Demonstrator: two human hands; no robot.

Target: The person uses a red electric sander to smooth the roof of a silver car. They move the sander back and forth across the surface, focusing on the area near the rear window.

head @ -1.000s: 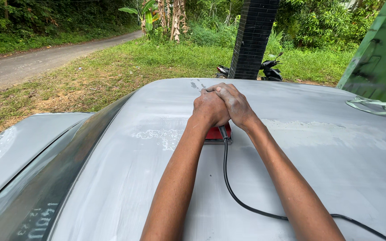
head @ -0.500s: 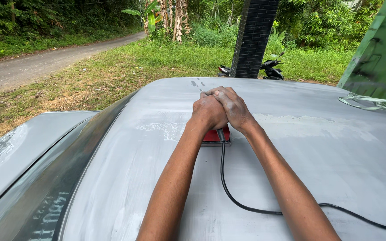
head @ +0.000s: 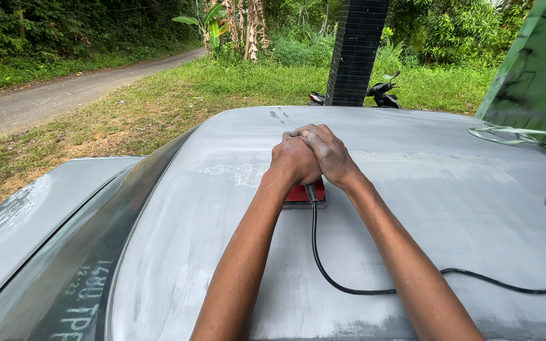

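Observation:
A small red power sander [head: 303, 193] rests flat on the dull grey roof of a car [head: 450, 208]. My left hand [head: 293, 159] is clamped over its top. My right hand [head: 327, 150] lies over the left, fingers wrapped across it. Most of the sander's body is hidden under both hands. A black power cord [head: 349, 287] leaves the back of the tool, curves toward me between my forearms and runs off to the right.
The windscreen [head: 77, 284] slopes down at the left, with the grey bonnet [head: 26, 208] beyond. A black pillar [head: 355, 50] and a parked scooter [head: 380, 95] stand ahead. A green panel [head: 532, 69] rises at the right, with loose tape [head: 500, 134] on the roof.
Both hands and the sander have stayed joined and shifted slightly across the roof. The cord's loop has moved with them.

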